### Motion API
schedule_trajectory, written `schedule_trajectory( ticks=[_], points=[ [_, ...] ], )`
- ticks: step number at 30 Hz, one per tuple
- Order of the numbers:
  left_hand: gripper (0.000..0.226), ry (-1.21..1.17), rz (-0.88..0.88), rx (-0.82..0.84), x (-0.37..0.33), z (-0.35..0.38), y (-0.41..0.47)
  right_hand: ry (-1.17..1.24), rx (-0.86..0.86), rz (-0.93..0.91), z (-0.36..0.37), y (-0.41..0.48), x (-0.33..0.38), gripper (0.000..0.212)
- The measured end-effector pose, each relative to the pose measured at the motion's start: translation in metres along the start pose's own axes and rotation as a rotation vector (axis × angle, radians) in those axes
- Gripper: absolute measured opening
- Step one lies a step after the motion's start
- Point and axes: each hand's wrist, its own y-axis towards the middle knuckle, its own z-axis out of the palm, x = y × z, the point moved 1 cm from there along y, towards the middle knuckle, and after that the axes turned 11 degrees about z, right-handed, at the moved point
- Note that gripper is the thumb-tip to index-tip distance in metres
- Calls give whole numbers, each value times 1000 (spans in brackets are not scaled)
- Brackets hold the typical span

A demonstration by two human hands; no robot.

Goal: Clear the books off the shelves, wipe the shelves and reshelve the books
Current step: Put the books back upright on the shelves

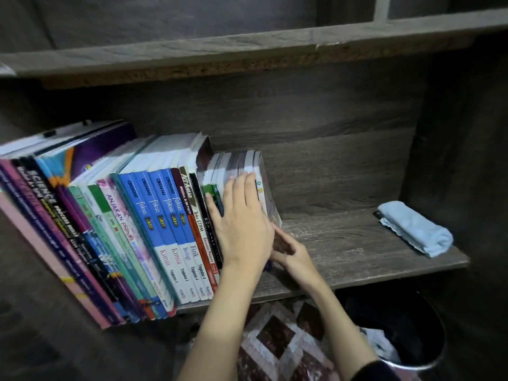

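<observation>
A row of textbooks point(154, 215) stands leaning on the left half of the wooden shelf point(357, 243), spines facing me. At the row's right end is a group of smaller books point(242, 163). My left hand point(242, 224) lies flat with straight fingers across their spines, pressing them toward the row. Just below and to the right, my right hand point(291, 254) curls its fingers round the near lower end of these small books. A folded light blue cloth point(415, 229) lies at the shelf's right end, apart from both hands.
An upper shelf board point(247, 53) with a chipped front edge hangs above. Under the shelf at the right stands a dark bin point(428, 361) with crumpled paper in it. A patterned red and white floor point(277, 339) shows below.
</observation>
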Motion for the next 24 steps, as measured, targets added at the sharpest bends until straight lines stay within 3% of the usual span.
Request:
schedule_trajectory(
  ticks=[8, 12, 17, 22, 24],
  points=[
    [64, -29, -3, 48, -4, -5, -6, -43, 32, 76, -2, -3, 5, 56],
    [65, -43, -10, 52, -5, -6, -9, -211, 6, -9, 0, -7, 7, 49],
    [45, -100, -38, -210, -10, -1, -25, -286, -48, -59, 4, -12, 9, 43],
    [35, -438, 4, -411, -18, 0, -41, -629, -140, -73, 8, -23, 14, 52],
    [34, -479, -2, -434, -20, -1, -42, -637, -118, -30, 13, -29, 20, 51]
  ],
)
